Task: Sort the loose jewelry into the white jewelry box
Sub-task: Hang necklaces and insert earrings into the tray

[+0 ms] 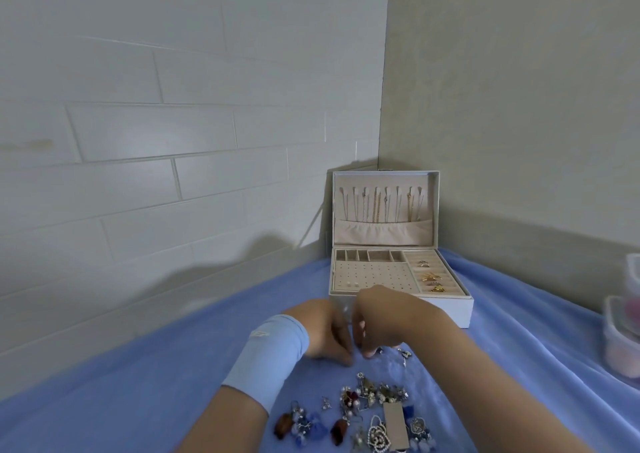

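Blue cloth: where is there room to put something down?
Bare blue fabric cloth lies left of the white jewelry box, toward the white tiled wall, and right of it before the clear plastic containers. Crowded: the loose jewelry pile.

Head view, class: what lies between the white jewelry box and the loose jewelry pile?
Left hand and right hand, close together, plus stray pieces on blue cloth; head view.

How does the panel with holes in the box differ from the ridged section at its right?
The panel with holes is wide and flat and carries only small pale studs at its front left. The ridged section is narrower and holds several gold pieces. Both are beige, inside the white box.
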A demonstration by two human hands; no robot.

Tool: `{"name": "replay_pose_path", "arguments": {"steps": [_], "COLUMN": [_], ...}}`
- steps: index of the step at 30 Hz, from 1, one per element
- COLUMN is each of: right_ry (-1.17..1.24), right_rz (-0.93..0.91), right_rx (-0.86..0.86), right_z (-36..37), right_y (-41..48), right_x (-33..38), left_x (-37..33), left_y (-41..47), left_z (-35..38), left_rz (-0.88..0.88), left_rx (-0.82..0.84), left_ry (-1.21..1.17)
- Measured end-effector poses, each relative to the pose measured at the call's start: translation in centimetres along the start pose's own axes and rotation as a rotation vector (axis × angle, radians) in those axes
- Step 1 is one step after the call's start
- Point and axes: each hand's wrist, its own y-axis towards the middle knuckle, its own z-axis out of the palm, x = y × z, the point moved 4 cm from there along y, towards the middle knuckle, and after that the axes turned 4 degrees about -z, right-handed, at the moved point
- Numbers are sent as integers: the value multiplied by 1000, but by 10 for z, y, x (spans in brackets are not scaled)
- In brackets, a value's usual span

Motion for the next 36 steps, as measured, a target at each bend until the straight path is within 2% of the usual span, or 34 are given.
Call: {"name": "replay_pose_path", "arguments": {"steps": [6, 9, 12, 16, 23, 27, 33, 36], "right_ry": [165, 320, 510, 645, 707, 903, 1108, 1158], "right_rz": [-44, -67, -69, -97, -128, -179, -116, -50], "right_rx": [-34, -186, -347, -493, -577, -503, -487, -560], "right_z": [-17, -35, -48, -56, -64, -59, -48, -45], "right_y": [-11, -15, -18, -20, -18, -12, 2, 7], "right_x": [-3, -11, -19, -22, -31, -35, -38, -36], "left_x": [5, 9, 10, 3, -5, -1, 5, 10], "left_y": [1, -2, -5, -2, 6, 9, 22, 25], "left_z": [-5, -19, -33, -39, -56, -63, -63, -62], "left_rz": [27, 29, 38, 75, 175, 241, 224, 206], "left_rx": [-2, -87, -277, -370, -344, -256, -323, -353], "left_ry": [-99, -369, -612, -702, -827, -911, -915, -886]}}
